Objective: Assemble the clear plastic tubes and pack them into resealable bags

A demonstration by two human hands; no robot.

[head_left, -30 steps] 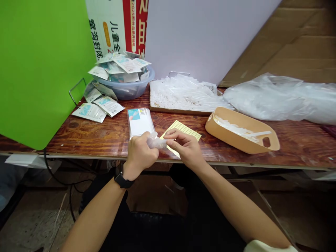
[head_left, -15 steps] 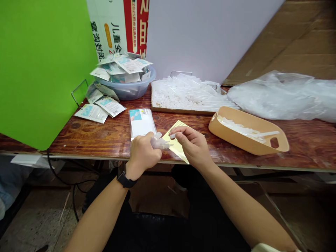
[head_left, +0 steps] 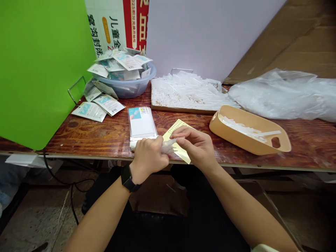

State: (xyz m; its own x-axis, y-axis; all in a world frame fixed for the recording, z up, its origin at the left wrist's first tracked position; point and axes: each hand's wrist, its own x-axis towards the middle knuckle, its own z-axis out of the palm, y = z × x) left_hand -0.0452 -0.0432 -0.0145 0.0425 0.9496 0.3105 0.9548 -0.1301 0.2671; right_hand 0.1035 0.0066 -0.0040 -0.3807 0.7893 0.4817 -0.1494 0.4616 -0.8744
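Just now, the left hand (head_left: 148, 160) is curled shut around a clear plastic piece (head_left: 168, 147), held over a yellow sticker sheet (head_left: 176, 134) on the wooden surface (head_left: 78, 138). The half-curled right hand (head_left: 193, 147) touches it, grip unclear.

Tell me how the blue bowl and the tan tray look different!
The round see-through blue plastic bowl is piled with printed packets; the long solid tan plastic tray holds thin clear pieces. The tray has a handle slot; the bowl shows none. Both sit on the brown wooden table.
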